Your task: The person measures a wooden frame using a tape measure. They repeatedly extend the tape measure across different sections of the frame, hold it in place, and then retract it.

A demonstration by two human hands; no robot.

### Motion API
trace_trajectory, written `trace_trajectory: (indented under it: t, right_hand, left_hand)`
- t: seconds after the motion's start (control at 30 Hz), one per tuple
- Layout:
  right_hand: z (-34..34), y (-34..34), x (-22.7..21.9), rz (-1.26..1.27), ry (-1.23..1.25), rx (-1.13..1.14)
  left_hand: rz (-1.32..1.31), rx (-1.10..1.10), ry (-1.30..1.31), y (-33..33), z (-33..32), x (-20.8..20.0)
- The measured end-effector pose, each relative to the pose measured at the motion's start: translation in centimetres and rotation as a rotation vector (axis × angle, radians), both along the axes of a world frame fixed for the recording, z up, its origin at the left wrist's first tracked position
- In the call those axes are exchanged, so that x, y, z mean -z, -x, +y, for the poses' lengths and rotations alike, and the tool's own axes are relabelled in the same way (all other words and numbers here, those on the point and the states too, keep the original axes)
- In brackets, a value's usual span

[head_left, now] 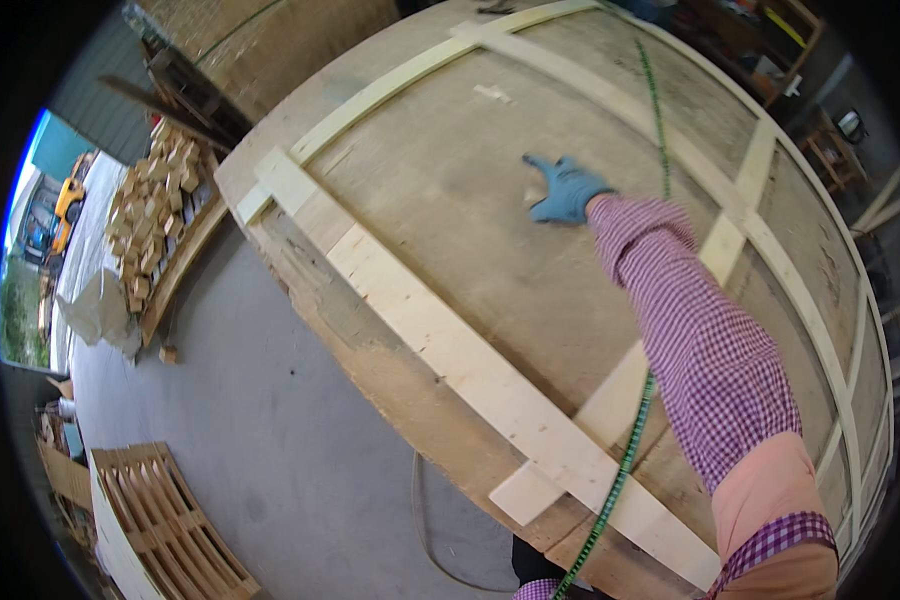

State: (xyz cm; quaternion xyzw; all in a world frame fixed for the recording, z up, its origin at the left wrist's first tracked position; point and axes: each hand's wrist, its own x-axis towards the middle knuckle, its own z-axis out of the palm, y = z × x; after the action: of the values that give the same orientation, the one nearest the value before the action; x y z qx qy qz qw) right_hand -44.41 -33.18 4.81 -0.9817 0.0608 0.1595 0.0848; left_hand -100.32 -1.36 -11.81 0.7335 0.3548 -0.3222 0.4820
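Note:
My right hand (568,192), in a blue glove, reaches out over the brown board tabletop (440,200) with its fingers spread and nothing in them. Whether it touches the surface I cannot tell. A pale wooden frame (450,340) of long boards and crosspieces lies flat on the table around it. Across the frame runs a green segmented hose or cord (625,465), passing under my right forearm. Of my left arm only a bit of checked sleeve (537,590) shows at the lower edge; the left hand is out of sight.
At left, a heap of small wood blocks (150,215) sits on a pallet beside crumpled plastic sheeting (100,310). A slatted wooden pallet (170,520) is at lower left. A large wrapped stack (260,50) stands behind the table; a wooden stool (832,150) is at the far right.

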Motion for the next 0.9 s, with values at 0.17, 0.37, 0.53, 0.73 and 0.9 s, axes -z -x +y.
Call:
trace_trajectory:
  t: [0.17,0.37,0.53,0.73,0.9]
  right_hand:
    - [-2.6,15.3,-4.2,-0.058,-1.215,0.094]
    - [-11.0,59.7,-20.3,-0.224,-1.706,0.569]
    - [-10.2,96.6,-24.9,-0.683,-1.589,1.125]
    - [-5.7,129.6,-26.3,-1.485,-1.883,1.622]
    - [-5.7,147.4,-25.0,-2.036,-1.675,1.421]
  left_hand:
    - [-0.081,-0.017,0.098,3.5,-0.7,-3.8]
    - [-0.093,0.050,0.382,10.1,-3.6,-7.8]
    - [0.005,0.203,0.623,21.3,-7.6,-12.1]
    - [0.318,0.611,0.967,30.5,-21.5,-22.3]
    - [0.402,0.633,0.909,50.3,-39.7,-30.5]
